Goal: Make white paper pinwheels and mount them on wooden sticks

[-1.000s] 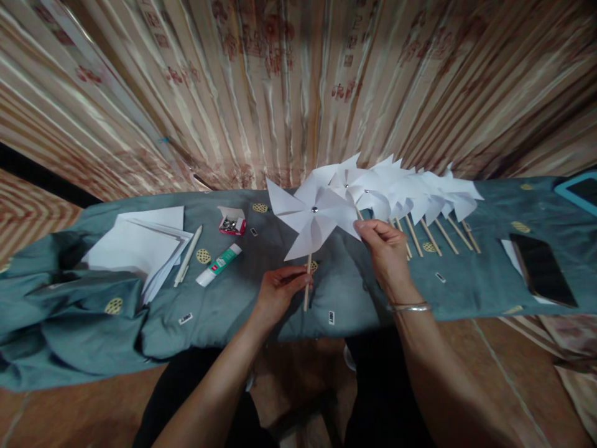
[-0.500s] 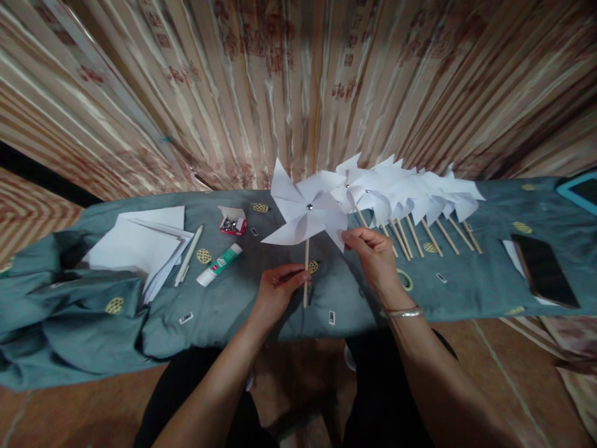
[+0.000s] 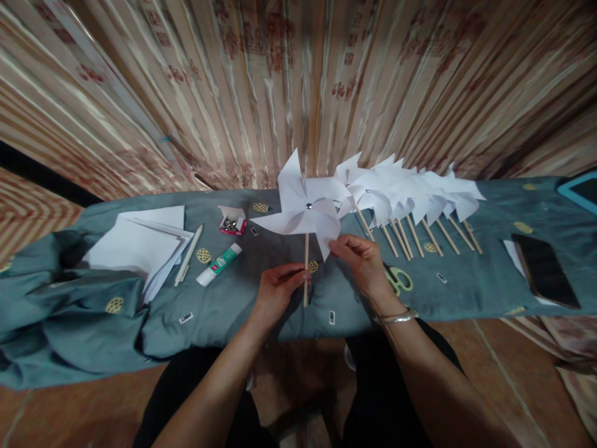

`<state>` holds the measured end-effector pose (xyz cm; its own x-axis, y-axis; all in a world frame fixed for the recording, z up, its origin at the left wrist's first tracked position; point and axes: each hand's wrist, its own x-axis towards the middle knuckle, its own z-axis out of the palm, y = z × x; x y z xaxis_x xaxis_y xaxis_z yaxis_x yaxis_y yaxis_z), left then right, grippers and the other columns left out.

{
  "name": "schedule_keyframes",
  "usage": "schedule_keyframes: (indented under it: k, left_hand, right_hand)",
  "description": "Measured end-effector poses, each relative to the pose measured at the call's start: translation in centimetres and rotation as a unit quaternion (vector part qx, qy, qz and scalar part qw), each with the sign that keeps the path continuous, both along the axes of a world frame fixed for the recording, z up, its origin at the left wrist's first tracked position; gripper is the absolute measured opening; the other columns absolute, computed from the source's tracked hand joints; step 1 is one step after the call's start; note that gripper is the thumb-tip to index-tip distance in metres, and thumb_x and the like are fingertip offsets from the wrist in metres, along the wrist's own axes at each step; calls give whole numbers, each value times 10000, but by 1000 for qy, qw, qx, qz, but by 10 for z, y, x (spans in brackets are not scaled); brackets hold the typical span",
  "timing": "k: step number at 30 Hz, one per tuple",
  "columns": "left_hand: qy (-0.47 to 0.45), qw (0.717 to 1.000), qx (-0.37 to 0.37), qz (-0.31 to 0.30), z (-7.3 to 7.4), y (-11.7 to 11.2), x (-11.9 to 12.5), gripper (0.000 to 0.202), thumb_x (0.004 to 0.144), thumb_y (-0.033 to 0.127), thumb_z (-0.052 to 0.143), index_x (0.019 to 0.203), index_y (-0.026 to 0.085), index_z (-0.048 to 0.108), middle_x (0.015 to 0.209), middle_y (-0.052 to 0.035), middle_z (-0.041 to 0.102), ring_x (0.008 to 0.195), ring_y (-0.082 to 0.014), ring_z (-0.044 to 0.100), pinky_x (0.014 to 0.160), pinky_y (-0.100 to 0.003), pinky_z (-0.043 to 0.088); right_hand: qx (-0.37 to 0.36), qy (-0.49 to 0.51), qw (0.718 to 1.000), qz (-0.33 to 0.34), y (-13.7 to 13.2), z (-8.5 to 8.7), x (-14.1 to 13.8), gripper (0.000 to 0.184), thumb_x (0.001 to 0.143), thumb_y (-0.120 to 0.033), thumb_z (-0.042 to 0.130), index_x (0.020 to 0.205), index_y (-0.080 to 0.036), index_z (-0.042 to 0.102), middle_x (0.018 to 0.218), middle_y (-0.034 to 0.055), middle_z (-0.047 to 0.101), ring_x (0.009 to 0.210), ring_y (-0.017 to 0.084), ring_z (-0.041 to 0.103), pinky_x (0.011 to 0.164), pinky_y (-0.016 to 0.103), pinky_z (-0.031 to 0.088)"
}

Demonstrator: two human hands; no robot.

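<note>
A white paper pinwheel (image 3: pixel 298 214) with a silver pin at its centre stands upright on a thin wooden stick. My left hand (image 3: pixel 278 291) pinches that stick near its lower end. At the tip of the lower right blade, my right hand (image 3: pixel 357 258) has thumb and forefinger closed on the paper. To the right, a row of finished-looking paper pinwheels (image 3: pixel 410 190) lies overlapped, sticks pointing toward me. Scissors with green handles (image 3: pixel 400 280) lie just beyond my right wrist, partly hidden by that hand.
On the grey-green cloth (image 3: pixel 289 326) at left lie white paper sheets (image 3: pixel 140 246), a pen (image 3: pixel 189 255), a glue stick (image 3: pixel 219 264) and a small open box of pins (image 3: pixel 232 222). A phone (image 3: pixel 545 269) and a blue-edged device (image 3: pixel 581 190) sit at right. A curtain (image 3: pixel 298 87) hangs behind.
The pinwheel's blades have turned clockwise. My right hand moved left and slightly down with the blade tip, uncovering more of the scissors. My left hand stays on the stick.
</note>
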<state>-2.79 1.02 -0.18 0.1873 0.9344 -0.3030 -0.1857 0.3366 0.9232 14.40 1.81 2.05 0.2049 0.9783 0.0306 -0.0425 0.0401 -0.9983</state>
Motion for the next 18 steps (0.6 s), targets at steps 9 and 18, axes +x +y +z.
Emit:
schedule_keyframes:
  k: [9,18]
  left_hand:
    - [8,1000,4,-7,0,0,1,269,588,380,845,747,172,786,656,-39,718,626,-156,632,672,-289,514]
    - [-2,1000,-3,-13,0,-1,2,261,592,367,842,741,162,779,656,-40,720,638,-164,645,694,-295,517]
  right_hand:
    - [-18,24,999,15,-2,0,-9,429,603,-562,805,495,-210,585,506,-37,526,504,98,425,506,257,344]
    - [-20,32,998,48,-4,-2,-15,368,625,-526,810,532,-210,647,542,-17,634,524,112,528,527,254,424]
